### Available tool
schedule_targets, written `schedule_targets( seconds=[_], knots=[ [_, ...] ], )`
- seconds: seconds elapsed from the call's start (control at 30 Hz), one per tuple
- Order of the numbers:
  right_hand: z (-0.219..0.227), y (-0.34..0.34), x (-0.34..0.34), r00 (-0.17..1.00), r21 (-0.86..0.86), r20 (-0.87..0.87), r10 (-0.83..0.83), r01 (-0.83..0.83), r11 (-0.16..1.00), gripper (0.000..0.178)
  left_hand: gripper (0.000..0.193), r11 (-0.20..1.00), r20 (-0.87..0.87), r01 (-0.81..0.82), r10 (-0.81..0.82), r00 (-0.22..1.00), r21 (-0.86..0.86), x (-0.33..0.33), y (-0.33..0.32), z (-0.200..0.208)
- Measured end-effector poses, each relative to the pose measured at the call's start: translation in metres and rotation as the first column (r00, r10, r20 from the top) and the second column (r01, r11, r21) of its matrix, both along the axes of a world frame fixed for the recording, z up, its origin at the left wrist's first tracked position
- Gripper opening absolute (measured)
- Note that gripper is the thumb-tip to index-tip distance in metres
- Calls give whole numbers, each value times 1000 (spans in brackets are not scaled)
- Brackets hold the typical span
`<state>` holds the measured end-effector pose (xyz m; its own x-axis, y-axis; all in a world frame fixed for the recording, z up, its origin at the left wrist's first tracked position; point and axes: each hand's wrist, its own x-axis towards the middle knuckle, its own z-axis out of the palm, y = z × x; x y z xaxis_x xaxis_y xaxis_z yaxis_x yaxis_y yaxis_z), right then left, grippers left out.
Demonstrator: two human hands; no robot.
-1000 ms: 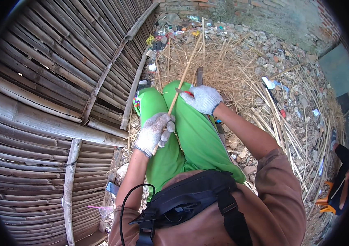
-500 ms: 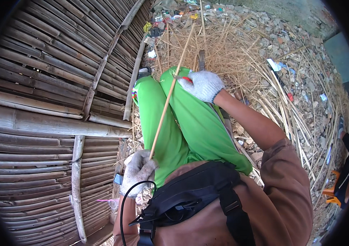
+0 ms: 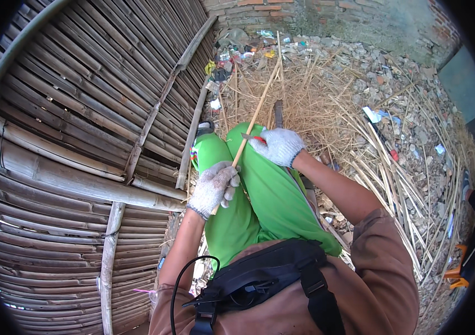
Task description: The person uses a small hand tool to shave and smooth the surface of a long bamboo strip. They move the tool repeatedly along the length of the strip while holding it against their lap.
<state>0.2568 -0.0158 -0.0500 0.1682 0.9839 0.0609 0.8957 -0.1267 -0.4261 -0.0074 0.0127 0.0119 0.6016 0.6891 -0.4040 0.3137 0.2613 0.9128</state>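
Note:
A long, thin bamboo strip [image 3: 258, 109] slants across my green trouser legs, its far end reaching over the straw. My left hand [image 3: 213, 187], in a whitish knit glove, is closed round it near its lower end, which sticks out below the palm. My right hand [image 3: 282, 148], gloved alike, grips a small knife [image 3: 258, 139] with a red handle. The short blade lies at the strip above my right knee; whether it cuts in cannot be seen. Part of the handle is hidden in the glove.
A bamboo-slat wall [image 3: 81, 123] stands close on my left. Bamboo shavings [image 3: 310, 84] cover the ground ahead, with split strips [image 3: 388, 167] on the right. A dark flat piece [image 3: 279, 114] lies beyond my knees. A brick wall [image 3: 315, 22] rises behind rubble and litter.
My left hand has moved up and forward along the strip, from beside my hip to over my left thigh. My right hand still holds the knife at the strip. The view has tilted up.

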Motion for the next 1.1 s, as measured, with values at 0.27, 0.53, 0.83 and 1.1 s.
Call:
schedule_targets(
  seconds=[0.27,0.53,0.83,1.1],
  knots=[
    [0,-4,4,997,-21,-35,-63,62,998,66,32,996,-3,-68,68,998,-53,-68,-59,21],
    [3,-1,-3,998,-28,-27,-54,53,998,71,37,988,33,-152,153,988,-39,-133,-102,1],
    [-4,-1,1,998,9,-24,-49,50,999,64,26,488,-508,331,291,811,808,-148,-116,3],
    [10,-5,-3,1000,-59,11,-23,23,998,69,20,451,-301,163,252,920,877,-86,-82,-27]
  ],
)
